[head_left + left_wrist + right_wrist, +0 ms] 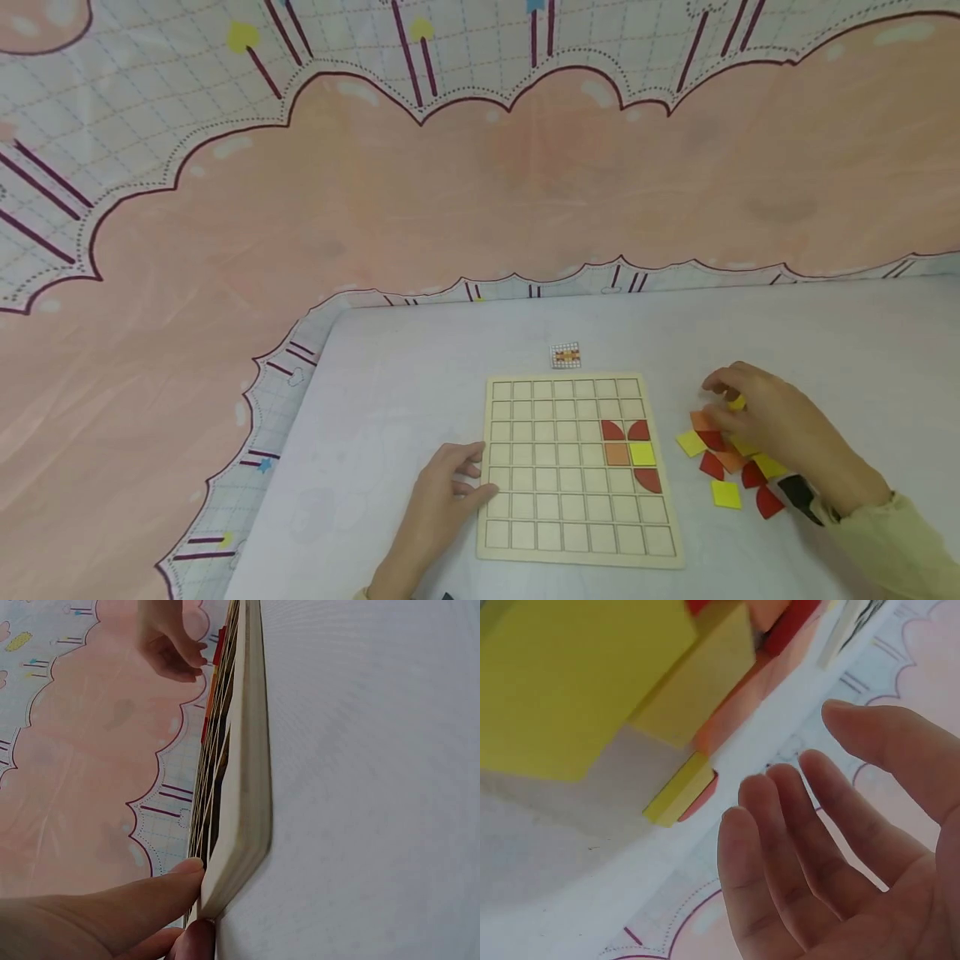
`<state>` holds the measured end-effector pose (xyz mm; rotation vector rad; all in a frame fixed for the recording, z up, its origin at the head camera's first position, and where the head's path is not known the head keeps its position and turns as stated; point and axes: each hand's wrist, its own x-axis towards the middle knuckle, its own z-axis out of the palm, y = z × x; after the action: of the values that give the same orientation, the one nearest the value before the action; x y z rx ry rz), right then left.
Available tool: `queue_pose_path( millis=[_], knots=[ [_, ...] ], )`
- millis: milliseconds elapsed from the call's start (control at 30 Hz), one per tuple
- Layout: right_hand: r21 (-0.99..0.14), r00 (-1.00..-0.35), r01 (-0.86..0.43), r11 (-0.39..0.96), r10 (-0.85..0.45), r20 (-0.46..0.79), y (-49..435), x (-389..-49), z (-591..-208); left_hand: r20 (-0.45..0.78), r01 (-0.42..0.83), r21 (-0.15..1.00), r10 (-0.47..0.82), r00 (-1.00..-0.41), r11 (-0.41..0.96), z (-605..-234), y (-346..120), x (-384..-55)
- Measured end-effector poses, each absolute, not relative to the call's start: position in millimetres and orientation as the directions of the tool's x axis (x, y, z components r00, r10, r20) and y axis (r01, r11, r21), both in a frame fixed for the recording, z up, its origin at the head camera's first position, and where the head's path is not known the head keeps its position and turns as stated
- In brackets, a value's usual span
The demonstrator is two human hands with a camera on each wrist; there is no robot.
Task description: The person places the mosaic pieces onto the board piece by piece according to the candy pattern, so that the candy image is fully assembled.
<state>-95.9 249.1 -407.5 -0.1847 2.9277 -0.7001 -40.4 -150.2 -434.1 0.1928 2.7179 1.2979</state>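
A pale wooden grid board (558,482) lies on the white table. My left hand (442,492) holds its left edge, with the thumb (184,881) on the gridded face and another finger by the rim. On the board's right side sit an orange square (617,454), a yellow square (642,454) and several red quarter-circle pieces (647,480). My right hand (772,417) hovers over a loose pile of red, orange and yellow pieces. In the right wrist view its fingers (787,855) are spread from the thumb with nothing between them. The hand hides part of the pile.
A small printed pattern card (566,356) lies just beyond the board's far edge. A loose yellow square (726,494) is at the near side of the pile. Behind the table (360,400) hangs a pink and white patterned cloth (465,192).
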Motion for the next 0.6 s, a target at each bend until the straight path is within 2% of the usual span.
queue_pose_path(
  millis=[167, 600],
  knots=[
    [-0.413, -0.985, -0.131, 0.901, -0.167, -0.052, 251, -101, -408, -0.053, 0.061, 0.784, 0.165, -0.985, 0.618, -434, -150, -40],
    [-0.362, -0.986, -0.141, 0.921, -0.164, -0.033, 254, -109, -409, -0.038, 0.078, 0.779, 0.171, -0.984, 0.622, -434, -150, -39]
  ],
)
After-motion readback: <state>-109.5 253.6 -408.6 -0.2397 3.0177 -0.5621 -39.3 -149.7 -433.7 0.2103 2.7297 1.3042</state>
